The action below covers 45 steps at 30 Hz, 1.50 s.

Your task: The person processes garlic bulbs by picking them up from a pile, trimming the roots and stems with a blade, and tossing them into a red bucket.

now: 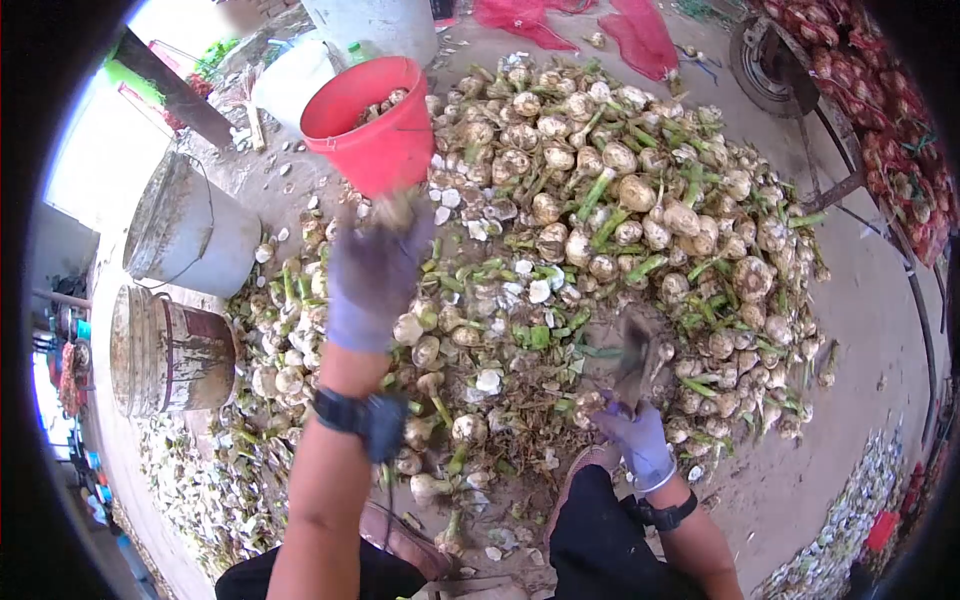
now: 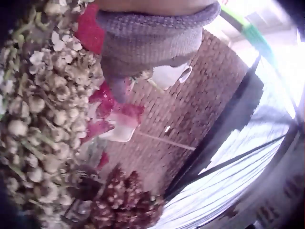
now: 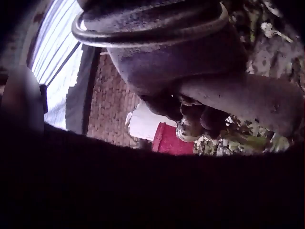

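Observation:
My gloved left hand is blurred, stretched just below the red bucket in the head view. Between its thumb and fingers it holds a blurred, pale garlic bulb. Low on the right, my gloved right hand grips a knife, whose dark blade points up and is smeared by motion. A garlic bulb lies right at that hand's fingers. In the right wrist view the curled fingers show close around a bulb, while the knife is largely hidden.
A large garlic heap with green stalks spreads across the ground ahead. Cut roots and stems lie between my shoes. On the left stand a grey bucket and a dirt-stained bucket. Filled red net bags are at the right.

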### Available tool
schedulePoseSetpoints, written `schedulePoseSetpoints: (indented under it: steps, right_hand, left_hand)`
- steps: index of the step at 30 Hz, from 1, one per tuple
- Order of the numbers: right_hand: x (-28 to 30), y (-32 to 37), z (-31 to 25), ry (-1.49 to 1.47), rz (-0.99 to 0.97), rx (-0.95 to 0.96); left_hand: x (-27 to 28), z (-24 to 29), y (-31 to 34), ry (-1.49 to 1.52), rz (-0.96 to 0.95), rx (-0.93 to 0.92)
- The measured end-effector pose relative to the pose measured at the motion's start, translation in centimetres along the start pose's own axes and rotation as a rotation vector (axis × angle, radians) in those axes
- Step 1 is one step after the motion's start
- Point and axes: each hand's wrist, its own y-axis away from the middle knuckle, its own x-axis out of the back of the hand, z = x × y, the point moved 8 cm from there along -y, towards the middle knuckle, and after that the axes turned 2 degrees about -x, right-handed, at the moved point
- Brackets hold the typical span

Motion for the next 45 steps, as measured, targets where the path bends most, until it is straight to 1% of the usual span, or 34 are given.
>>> schedulePoseSetpoints:
  steps: [1, 2, 4, 6, 8, 9, 10, 12, 14, 16, 17, 18, 19, 20, 22, 23, 24, 26, 28, 29, 30, 31, 33, 34, 35, 36, 37, 38, 39, 40, 42, 43, 44, 45]
  right_hand:
    - [-1.0, 0.6, -2.0, -0.209, -0.021, 0.005]
    - [-1.5, 0.1, -2.6, -0.213, -0.006, 0.004]
    - [-1.7, 0.5, -3.9, -0.221, -0.088, 0.074]
    - [-2.5, 0.5, -3.5, -0.199, -0.016, 0.029]
    - [-4.1, 1.7, -6.9, -0.047, -0.009, 0.317]
    - [-4.2, 1.9, -6.5, 0.178, -0.004, 0.196]
    - [-4.3, 2.3, -6.8, 0.186, 0.003, 0.187]
    - [-5.4, 2.7, -5.9, 0.007, -0.074, 0.052]
    - [-5.6, 2.7, -6.1, -0.086, -0.103, 0.118]
    - [-5.8, 3.1, -5.6, -0.181, -0.130, -0.076]
    - [-5.5, 2.8, -4.9, -0.185, -0.131, -0.081]
    - [-4.5, 2.2, -4.3, -0.089, -0.094, -0.014]
    - [-3.8, 1.9, -4.2, 0.007, -0.059, 0.052]
    - [-3.3, 2.0, -4.2, 0.006, -0.061, 0.048]
    - [-4.0, 3.6, -8.2, 0.802, -0.031, 0.628]
    - [-5.0, 5.0, -9.1, 0.896, -0.069, 0.828]
    - [-5.1, 5.4, -9.4, 0.897, -0.070, 0.822]
    - [-6.7, 6.0, -8.8, 1.311, -0.189, 0.714]
    - [-6.8, 6.0, -8.5, 1.315, -0.214, 0.713]
    - [-7.0, 6.0, -8.6, 1.311, -0.245, 0.689]
    - [-7.2, 5.9, -8.6, 1.306, -0.276, 0.667]
    - [-7.0, 5.6, -8.3, 1.303, -0.278, 0.666]
    - [-6.0, 5.1, -7.3, 1.289, -0.230, 0.815]
    - [-5.0, 4.0, -5.7, 1.284, -0.233, 0.812]
    - [-2.2, 1.8, -4.6, 1.248, -0.027, 0.756]
    - [-0.2, 0.7, -4.9, 1.200, 0.177, 0.699]
    - [0.6, 0.5, -4.7, 1.201, 0.174, 0.707]
    - [2.2, 0.7, -4.6, 0.985, 0.243, 0.624]
    - [3.4, 1.3, -3.8, 0.766, 0.312, 0.528]
    - [3.2, 1.8, -2.9, 0.762, 0.313, 0.530]
    - [2.5, 0.9, 1.3, 0.654, 0.200, 0.058]
    - [1.5, 1.2, 1.9, 0.599, 0.095, -0.002]
    - [0.9, 1.6, 1.7, 0.597, 0.097, -0.002]
    - [0.2, 1.9, 2.3, 0.501, 0.044, -0.060]
  left_hand:
    - [-3.1, 4.4, -0.2, 0.772, -0.065, 0.109]
    - [-3.3, 5.3, -0.2, 0.793, 0.085, 0.175]
    - [-5.1, 2.0, 2.8, 0.265, -0.167, 0.071]
    - [-7.7, -3.0, 8.4, -0.237, -0.369, 0.074]
    - [-12.0, -4.1, 13.2, -0.640, -0.645, 0.099]
    - [-12.4, -5.5, 14.5, -0.633, -0.642, 0.095]
    - [-12.5, -7.2, 15.5, -0.623, -0.637, 0.094]
    - [-12.8, -8.2, 16.5, -0.586, -0.611, 0.066]
    - [-12.2, -8.3, 17.1, -0.444, -0.433, 0.080]
    - [-12.2, -8.5, 18.2, -0.428, -0.415, 0.054]
    - [-12.0, -9.1, 18.7, -0.303, -0.363, 0.135]
    - [-12.1, -9.0, 18.7, -0.178, -0.309, 0.212]
    - [-12.4, -8.3, 18.9, -0.154, -0.311, 0.278]
    - [-12.1, -8.7, 19.1, -0.155, -0.308, 0.282]
    - [-11.4, -9.2, 19.1, -0.129, -0.284, 0.229]
    - [-11.5, -8.9, 19.1, -0.128, -0.282, 0.232]
    - [-11.6, -8.7, 19.0, -0.192, -0.295, 0.265]
    - [-10.9, -9.8, 19.4, -0.253, -0.310, 0.302]
    - [-8.1, -16.6, 21.8, 0.023, -0.234, 0.641]
    - [-8.2, -18.8, 24.2, 0.269, -0.144, 1.000]
    - [-7.9, -19.0, 24.6, 0.267, -0.141, 1.004]
    - [-7.5, -18.6, 24.1, 0.127, -0.188, 0.881]
    - [-8.4, -15.0, 22.5, -0.148, -0.275, 0.629]
    - [-9.0, -13.0, 21.9, -0.284, -0.318, 0.500]
    - [-9.7, -11.3, 21.3, -0.416, -0.357, 0.361]
    - [-10.0, -10.5, 21.0, -0.419, -0.353, 0.354]
    - [-10.0, -10.5, 20.8, -0.214, -0.262, 0.447]
    - [-9.7, -10.7, 21.1, -0.008, -0.163, 0.542]
    - [-9.2, -9.9, 19.2, -0.596, -0.345, 0.168]
    - [-8.8, -10.5, 19.3, -0.600, -0.347, 0.166]
    - [-7.1, -12.1, 19.2, 0.035, 0.017, 0.428]
    - [-6.7, -12.4, 19.5, 0.122, 0.126, 0.497]
    - [-6.8, -11.9, 19.6, 0.120, 0.125, 0.497]
    - [-7.1, -12.1, 20.4, 0.285, 0.168, 0.600]
